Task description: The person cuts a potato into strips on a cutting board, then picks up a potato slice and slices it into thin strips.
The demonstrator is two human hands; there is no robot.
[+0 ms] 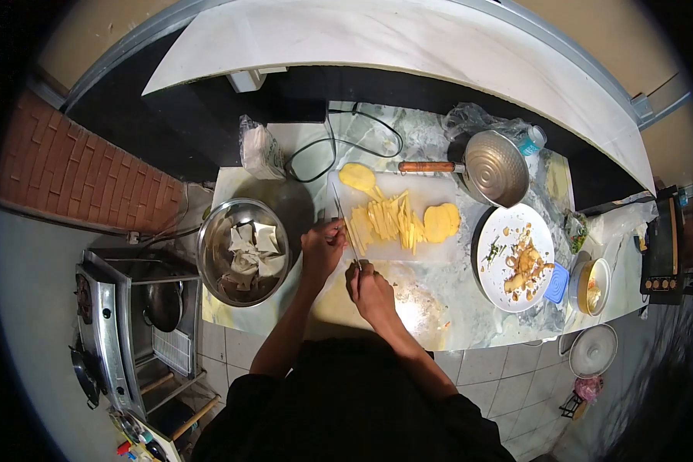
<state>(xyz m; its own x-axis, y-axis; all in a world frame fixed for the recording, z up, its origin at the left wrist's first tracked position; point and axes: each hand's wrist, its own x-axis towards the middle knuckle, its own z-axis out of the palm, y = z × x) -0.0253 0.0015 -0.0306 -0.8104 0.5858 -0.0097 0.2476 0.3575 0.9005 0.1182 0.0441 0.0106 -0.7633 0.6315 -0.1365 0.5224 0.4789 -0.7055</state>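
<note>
A knife (345, 219) lies along the left part of the white cutting board (431, 185), its blade pointing away from me. My right hand (371, 291) is closed round its handle end. Just left of the blade is my left hand (323, 245), fingers bent together near the board's left edge; what its fingertips hold, if anything, is too small to tell. Right of the blade, thin yellow strips (393, 221) are heaped across the board. Yellow slices (441, 222) overlap at the board's right, and more slices (356, 177) sit at its top left.
A steel bowl (205, 254) with white pieces stands at the left. A pot (497, 169) with a wooden handle is at the back right, above a white plate (491, 281) of peelings. A black cable (333, 146) curls behind the board. Farther right sits a small bowl (602, 286).
</note>
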